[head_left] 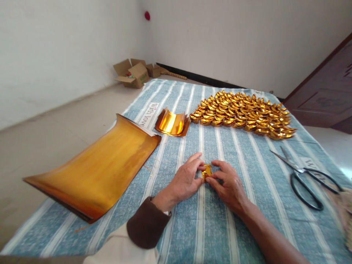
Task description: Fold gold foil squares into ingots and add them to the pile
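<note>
Between my hands is a small piece of folded gold foil paper (207, 171), close above or on the striped cloth. My left hand (189, 175) pinches its left side with thumb and fingers. On the other side, the thumb and fingers of my right hand (227, 181) grip its right and lower edge. Part of the foil is hidden behind the fingertips. Beyond my hands lies a short stack of curled gold foil sheets (172, 123). Many folded gold foil ingots (242, 113) stand packed in rows at the back right.
A large stack of gold sheets (93, 165) overhangs the table's left edge. Black-handled scissors (299, 172) lie partly opened on the right. The blue striped tablecloth (181, 234) covers the table. Open cardboard boxes (134, 75) sit on the floor by the wall.
</note>
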Tool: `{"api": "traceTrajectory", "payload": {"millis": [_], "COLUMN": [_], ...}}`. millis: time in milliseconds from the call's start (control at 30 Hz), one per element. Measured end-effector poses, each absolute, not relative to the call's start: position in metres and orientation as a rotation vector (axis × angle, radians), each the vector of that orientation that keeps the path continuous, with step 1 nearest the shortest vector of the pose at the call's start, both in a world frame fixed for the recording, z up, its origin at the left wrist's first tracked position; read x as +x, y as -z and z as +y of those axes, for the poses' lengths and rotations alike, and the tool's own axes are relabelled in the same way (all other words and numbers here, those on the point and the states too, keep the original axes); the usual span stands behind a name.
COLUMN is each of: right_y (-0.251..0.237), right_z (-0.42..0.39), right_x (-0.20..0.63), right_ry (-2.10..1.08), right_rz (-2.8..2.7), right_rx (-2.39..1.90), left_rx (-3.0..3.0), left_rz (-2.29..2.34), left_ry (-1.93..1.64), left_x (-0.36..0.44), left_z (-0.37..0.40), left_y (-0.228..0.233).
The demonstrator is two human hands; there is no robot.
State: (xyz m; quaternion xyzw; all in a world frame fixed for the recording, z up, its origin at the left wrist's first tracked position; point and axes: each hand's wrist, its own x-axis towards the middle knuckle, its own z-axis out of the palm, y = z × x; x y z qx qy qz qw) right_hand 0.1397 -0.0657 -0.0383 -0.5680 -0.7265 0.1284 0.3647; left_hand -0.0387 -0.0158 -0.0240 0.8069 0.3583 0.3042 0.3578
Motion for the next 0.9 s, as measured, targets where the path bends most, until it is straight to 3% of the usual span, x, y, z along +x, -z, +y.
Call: {"api": "traceTrajectory", "payload": {"millis": [233, 433, 667, 900], "right_y": [0.038, 0.038, 0.039, 0.038], "right_z": [-0.064, -0.063, -0.062, -0.062], "right_x": [0.137, 0.138, 0.136, 0.139], "right_ry": [-0.352, -0.341, -0.308, -0.328], "right_rz": [-1.805, -1.832, -1.823, -1.794], "right_rx": [-1.509, -1.508, -1.49, -1.418], "left_rx": [2.004, 2.215, 2.489, 2.117], "left_rz": [0.915, 1.141, 1.162, 1.084], "left_ry": [-0.824, -1.057, -0.865, -0.947], "left_x": [-0.038, -0.035, -0.03, -0.029], "left_z": [-0.017, -0.011, -0.006, -0.013], "left_y": [0.023, 0.024, 0.028, 0.015]}}
